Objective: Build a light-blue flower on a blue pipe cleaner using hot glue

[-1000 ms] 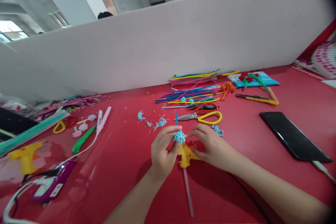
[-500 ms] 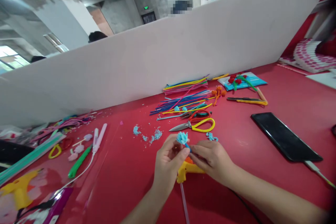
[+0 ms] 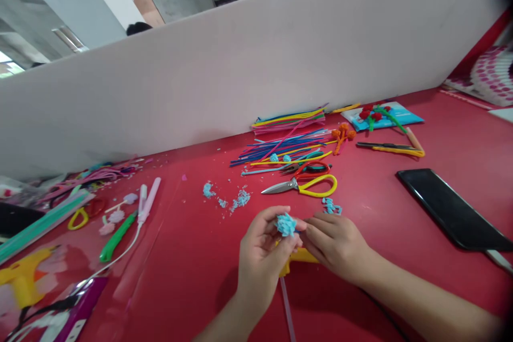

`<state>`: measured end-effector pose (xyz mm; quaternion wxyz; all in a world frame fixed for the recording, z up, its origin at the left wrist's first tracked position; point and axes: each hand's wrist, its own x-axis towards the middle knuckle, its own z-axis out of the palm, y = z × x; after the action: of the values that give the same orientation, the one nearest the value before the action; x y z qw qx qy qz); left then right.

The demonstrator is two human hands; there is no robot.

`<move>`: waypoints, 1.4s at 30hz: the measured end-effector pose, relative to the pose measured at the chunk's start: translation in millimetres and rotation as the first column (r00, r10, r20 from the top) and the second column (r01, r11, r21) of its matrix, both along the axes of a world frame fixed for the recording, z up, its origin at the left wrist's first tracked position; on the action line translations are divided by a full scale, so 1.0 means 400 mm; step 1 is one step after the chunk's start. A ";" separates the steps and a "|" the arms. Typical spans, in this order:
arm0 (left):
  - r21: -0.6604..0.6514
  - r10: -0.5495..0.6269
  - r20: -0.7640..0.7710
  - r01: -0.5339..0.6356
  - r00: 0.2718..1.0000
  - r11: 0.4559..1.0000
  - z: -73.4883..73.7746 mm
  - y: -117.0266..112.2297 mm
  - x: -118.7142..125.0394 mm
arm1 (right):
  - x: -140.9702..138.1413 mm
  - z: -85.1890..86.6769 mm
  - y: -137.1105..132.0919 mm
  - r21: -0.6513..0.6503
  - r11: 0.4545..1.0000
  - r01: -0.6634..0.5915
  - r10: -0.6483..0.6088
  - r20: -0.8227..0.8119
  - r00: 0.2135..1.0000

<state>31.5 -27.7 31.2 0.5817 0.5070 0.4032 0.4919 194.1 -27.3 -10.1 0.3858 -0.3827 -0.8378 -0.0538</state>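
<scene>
at far left, leave aside the yellow glue gun (image 3: 24,278) and, near by, the purple power strip (image 3: 86,304). farther right, pass over the green-handled tool (image 3: 117,239) and, just beside, the pink tongs (image 3: 150,200). then pale blue crumbs (image 3: 241,199), loose on the red table (image 3: 188,256); best kept off anything sticky.

next, the left hand (image 3: 262,256), with thumb and fingers closed about the light blue tuft (image 3: 286,224), held up off the table. best to cradle lightly there, without crushing the short strands. at the tuft's right edge, a dark blue stem (image 3: 297,232), with only a sliver in view. beyond, the yellow-handled scissors (image 3: 295,184), lying untouched.

mind the second glue gun (image 3: 304,255), partly hidden behind the hands; impossible to tell whether hot, so better not to brush against the nozzle. past that, small blue curls (image 3: 332,206).

then the right hand (image 3: 340,246), with fingertips pinched together on the stem. probably best to grip close to the tuft and turn in small, steady movements. farthest right, well apart, a black phone (image 3: 457,208).
</scene>
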 end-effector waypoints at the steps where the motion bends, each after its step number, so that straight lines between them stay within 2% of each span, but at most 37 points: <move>1: 0.017 -0.007 -0.004 0.007 1.000 1.000 0.000 -0.002 -0.001 | 0.000 -0.001 0.000 -0.003 1.000 -0.007 0.007 -0.007 1.000; 9: 0.105 -0.030 -0.075 0.038 0.997 0.994 -0.017 -0.013 -0.011 | 0.002 -0.009 -0.004 -0.022 0.999 -0.029 0.028 -0.048 0.998; 13: 0.125 0.002 -0.116 0.012 0.993 0.992 -0.016 -0.015 -0.012 | 0.002 -0.010 -0.004 -0.040 0.999 -0.035 0.033 -0.052 0.998; 18: 0.177 -0.014 -0.115 0.035 0.993 0.984 -0.018 -0.017 -0.013 | 0.001 -0.019 -0.003 -0.033 0.998 -0.048 0.046 -0.042 0.998; 22: 0.271 -0.025 -0.111 0.054 0.993 0.961 -0.034 -0.018 -0.016 | 0.002 -0.025 -0.004 -0.055 0.998 -0.023 0.022 -0.021 1.000; 29: 0.436 -0.070 -0.261 0.182 0.963 0.881 -0.057 -0.020 -0.035 | 0.001 0.003 0.002 -0.052 0.995 -0.082 0.075 -0.117 0.990; 32: 0.405 -0.047 -0.257 0.152 0.965 0.902 -0.048 -0.016 -0.024 | 0.002 0.005 0.005 -0.039 0.997 -0.070 0.065 -0.120 0.991; 37: 0.249 -0.037 -0.131 0.069 0.991 0.966 -0.022 -0.007 0.004 | 0.005 -0.005 0.006 -0.044 0.999 -0.031 0.027 -0.086 0.996; 42: 0.300 -0.075 -0.075 0.094 0.994 0.949 -0.019 -0.002 0.006 | 0.006 -0.006 0.006 -0.035 0.999 -0.014 0.012 -0.072 0.997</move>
<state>34.1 -28.4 23.6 0.5049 0.6221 0.3188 0.5064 196.6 -24.9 -12.6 0.4090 -0.3855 -0.8268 -0.0228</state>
